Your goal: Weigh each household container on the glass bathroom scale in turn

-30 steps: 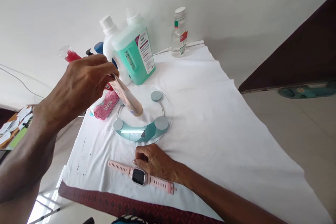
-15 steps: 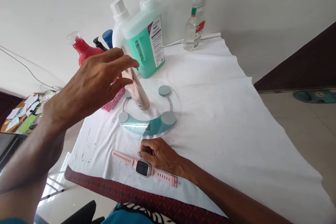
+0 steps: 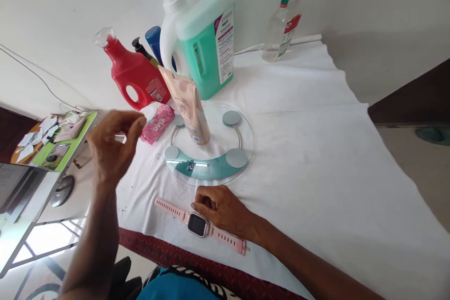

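My left hand (image 3: 114, 143) is raised in the air to the left of the table, its fingers curled in towards the thumb with nothing visible in them. A beige squeeze tube (image 3: 190, 108) stands on its cap, leaning slightly, on a round glass bathroom scale (image 3: 207, 168) with a teal band and small display. My right hand (image 3: 220, 208) rests on the cloth in front of the scale, fingers folded in and seemingly holding nothing. Just beside it lies a pink-strapped smartwatch (image 3: 197, 225), its screen dark.
Behind the scale stand a green liquid jug (image 3: 207, 56), a white bottle (image 3: 172, 28), a red bottle (image 3: 137, 72) and a blue-capped bottle (image 3: 153, 40). A pink tissue pack (image 3: 158, 123) lies at left. A clear glass bottle (image 3: 281, 28) stands at the wall on the white tablecloth (image 3: 316, 164).
My left hand has let go of the tube's upper end and moved left and down, away from it. The tube now stands alone on the scale. My right hand stays by the watch.
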A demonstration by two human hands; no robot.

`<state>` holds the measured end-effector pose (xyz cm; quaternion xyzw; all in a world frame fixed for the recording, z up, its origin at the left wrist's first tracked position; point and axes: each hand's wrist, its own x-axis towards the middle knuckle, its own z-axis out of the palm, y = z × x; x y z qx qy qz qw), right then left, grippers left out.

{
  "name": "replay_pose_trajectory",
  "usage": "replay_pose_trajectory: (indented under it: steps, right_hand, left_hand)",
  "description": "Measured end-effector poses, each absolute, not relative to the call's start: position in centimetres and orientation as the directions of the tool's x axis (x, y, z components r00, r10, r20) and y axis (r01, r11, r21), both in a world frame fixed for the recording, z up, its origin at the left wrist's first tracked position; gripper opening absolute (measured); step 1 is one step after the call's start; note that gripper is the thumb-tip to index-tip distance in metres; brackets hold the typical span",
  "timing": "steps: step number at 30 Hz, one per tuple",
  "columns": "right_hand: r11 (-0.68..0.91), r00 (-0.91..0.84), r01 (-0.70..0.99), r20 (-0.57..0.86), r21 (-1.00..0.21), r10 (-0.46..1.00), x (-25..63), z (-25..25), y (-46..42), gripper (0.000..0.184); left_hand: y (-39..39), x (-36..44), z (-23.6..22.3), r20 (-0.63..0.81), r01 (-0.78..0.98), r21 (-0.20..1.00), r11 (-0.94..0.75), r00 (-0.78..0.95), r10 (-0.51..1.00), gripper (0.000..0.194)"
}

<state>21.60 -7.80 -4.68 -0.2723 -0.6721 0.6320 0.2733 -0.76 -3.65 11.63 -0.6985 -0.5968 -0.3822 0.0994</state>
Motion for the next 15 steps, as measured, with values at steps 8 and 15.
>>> replay_pose_trajectory:
  steps: [8,15]
  right_hand:
    - [0.119,-0.705,0.037,0.059,-0.992,0.707,21.6,-5.0,-7.9,0.023]
    - [0.162,-0.702,0.059,0.075,-0.985,0.708,21.7,-5.2,-8.3,0.022]
  left_hand:
    - [-8.6,-3.7,-0.5,0.213,0.803,0.585,0.115,-0.289,0.933,0.024]
    - [-10.0,-4.0,-2.8,0.203,0.831,0.546,0.104,-0.252,0.946,0.017]
